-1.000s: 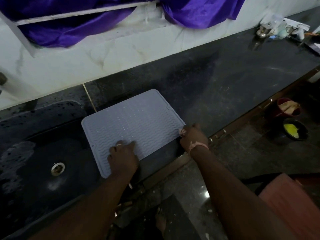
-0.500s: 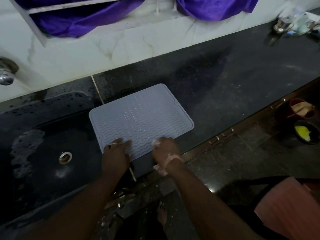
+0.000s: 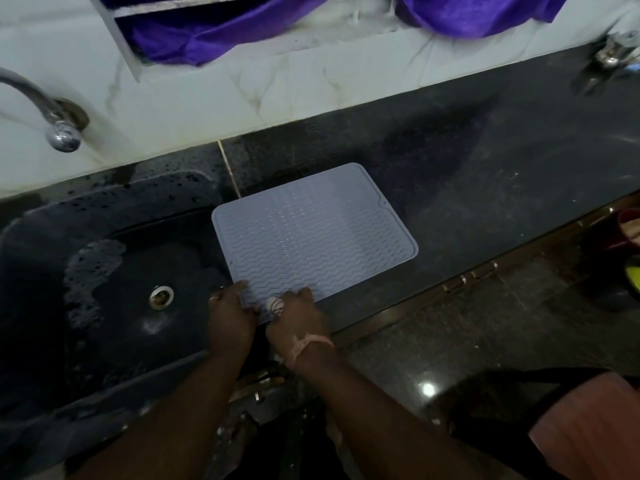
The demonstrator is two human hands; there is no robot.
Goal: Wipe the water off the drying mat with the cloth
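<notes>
A grey ribbed drying mat (image 3: 311, 237) lies on the black counter, its left end over the sink's rim. Small water drops glint along its middle. My left hand (image 3: 230, 315) presses down on the mat's near left corner with its fingers on top. Right beside it, my right hand (image 3: 298, 317) rests on the mat's near edge. It grips a small pale pink cloth (image 3: 275, 304), of which only a bunched bit shows between the fingers.
A black sink (image 3: 114, 292) with a drain and foam patches lies to the left, under a steel tap (image 3: 59, 126). The black counter (image 3: 485, 188) runs right to steel items (image 3: 609, 55) at the far end. A purple curtain hangs above.
My right hand has slid the cloth leftward along the mat's near edge, from the right corner to beside my left hand. My left hand has stayed on the near left corner.
</notes>
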